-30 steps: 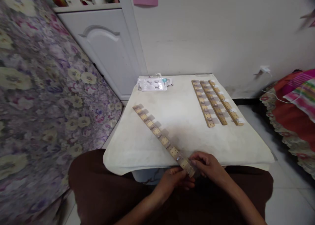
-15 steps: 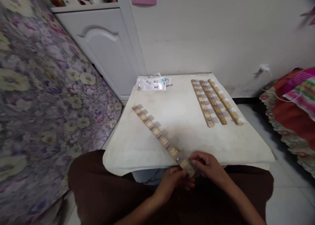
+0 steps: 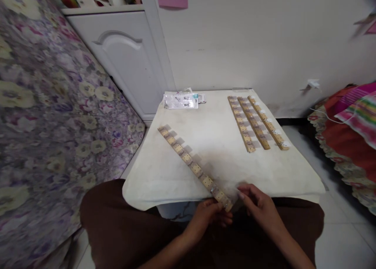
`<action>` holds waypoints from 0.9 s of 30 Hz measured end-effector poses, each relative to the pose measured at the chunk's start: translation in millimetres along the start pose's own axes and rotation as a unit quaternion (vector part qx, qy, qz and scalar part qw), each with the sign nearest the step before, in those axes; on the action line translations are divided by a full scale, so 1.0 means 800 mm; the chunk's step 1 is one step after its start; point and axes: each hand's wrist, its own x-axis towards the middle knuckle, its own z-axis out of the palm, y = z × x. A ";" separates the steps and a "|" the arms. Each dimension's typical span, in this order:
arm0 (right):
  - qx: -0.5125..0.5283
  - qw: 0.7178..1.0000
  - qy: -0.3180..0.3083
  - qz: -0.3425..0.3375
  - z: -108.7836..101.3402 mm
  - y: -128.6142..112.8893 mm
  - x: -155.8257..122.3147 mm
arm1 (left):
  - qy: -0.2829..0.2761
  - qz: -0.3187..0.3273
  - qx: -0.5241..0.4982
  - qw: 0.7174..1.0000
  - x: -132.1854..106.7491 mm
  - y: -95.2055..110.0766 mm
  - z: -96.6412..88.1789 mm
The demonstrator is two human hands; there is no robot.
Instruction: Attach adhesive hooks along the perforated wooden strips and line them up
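A long wooden strip (image 3: 196, 169) with small dark holes and metal clips along it lies diagonally on the table, its near end over the front edge. My left hand (image 3: 207, 216) is closed around that near end, thumb on top and fingers beneath. Just right of the strip, my right hand (image 3: 261, 206) has its thumb and forefinger pinched together, apart from the wood. Something pale and see-through seems to be at those fingertips, too faint to make out. Clear flaps stand out from the strip's right side.
Three similar strips, a left one (image 3: 241, 124), a middle one (image 3: 254, 122) and a right one (image 3: 268, 123), lie at the table's right. Clear blister packs (image 3: 181, 100) sit at the back left. A pale cloth covers the table (image 3: 164, 175). Floral fabric (image 3: 88, 116) hangs at left.
My right hand has drawn back to the right, away from the strip's near end. My left hand still grips the strip, which stays in place.
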 end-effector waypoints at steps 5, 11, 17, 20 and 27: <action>0.064 0.993 -0.075 0.068 0.005 0.019 -0.021 | -0.013 -0.002 0.013 1.000 0.008 -0.004 -0.004; 0.174 0.973 -0.119 0.095 0.043 0.028 -0.021 | -0.019 0.015 0.033 0.999 0.011 -0.006 -0.003; 0.202 0.971 -0.098 0.087 0.061 0.027 -0.018 | -0.011 0.040 0.045 0.998 0.011 -0.005 -0.002; 0.226 0.967 -0.083 0.082 0.065 0.028 -0.019 | -0.009 0.041 0.050 0.998 0.012 -0.007 -0.004; 0.273 0.952 -0.075 0.114 0.067 0.023 -0.016 | -0.007 0.040 0.056 0.998 0.013 -0.008 -0.007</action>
